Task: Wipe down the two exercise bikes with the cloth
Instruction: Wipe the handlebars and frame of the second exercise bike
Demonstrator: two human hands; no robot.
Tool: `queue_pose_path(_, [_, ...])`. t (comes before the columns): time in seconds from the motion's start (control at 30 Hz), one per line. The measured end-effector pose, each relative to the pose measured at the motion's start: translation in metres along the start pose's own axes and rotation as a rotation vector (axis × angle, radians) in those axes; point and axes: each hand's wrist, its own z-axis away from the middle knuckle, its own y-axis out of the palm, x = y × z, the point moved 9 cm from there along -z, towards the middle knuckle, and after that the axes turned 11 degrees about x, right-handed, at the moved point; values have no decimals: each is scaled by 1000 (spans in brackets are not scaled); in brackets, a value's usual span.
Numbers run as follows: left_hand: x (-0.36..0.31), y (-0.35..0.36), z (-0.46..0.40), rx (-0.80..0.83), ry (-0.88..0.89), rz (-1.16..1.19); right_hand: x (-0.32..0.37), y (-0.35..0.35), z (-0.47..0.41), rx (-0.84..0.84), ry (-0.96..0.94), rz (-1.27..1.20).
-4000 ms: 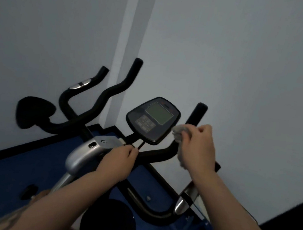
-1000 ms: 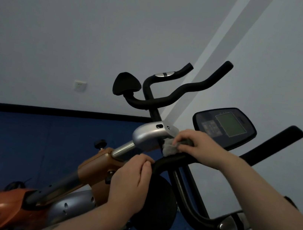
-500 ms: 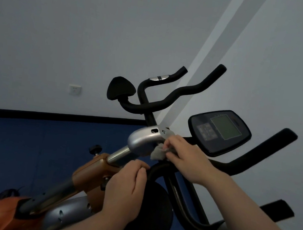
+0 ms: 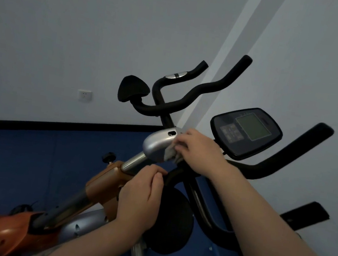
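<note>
An orange and silver exercise bike [image 4: 103, 183] fills the middle of the view, with black handlebars [image 4: 213, 84] and a dark console [image 4: 245, 132]. My right hand [image 4: 199, 151] holds a small grey cloth [image 4: 170, 155] against the silver cap [image 4: 157, 145] at the top of the stem. My left hand [image 4: 143, 196] grips the near black handlebar just below that cap. The cloth is mostly hidden under my fingers. Only one bike is plainly visible.
A black round pad [image 4: 172, 221] hangs below my hands. White walls meet at a corner behind the bike, with a socket [image 4: 84, 95] on the left wall. Blue floor [image 4: 18, 161] lies to the left, edged by a black skirting.
Four seconds ago the cloth was at the right handlebar by the console. Over the last second my right hand slid it left along the bar onto the silver cap. My left hand kept its grip.
</note>
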Motion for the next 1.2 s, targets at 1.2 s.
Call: queue_pose_path(1.2, [-55, 11, 6, -105, 67, -376, -7, 37, 136, -206, 81, -170])
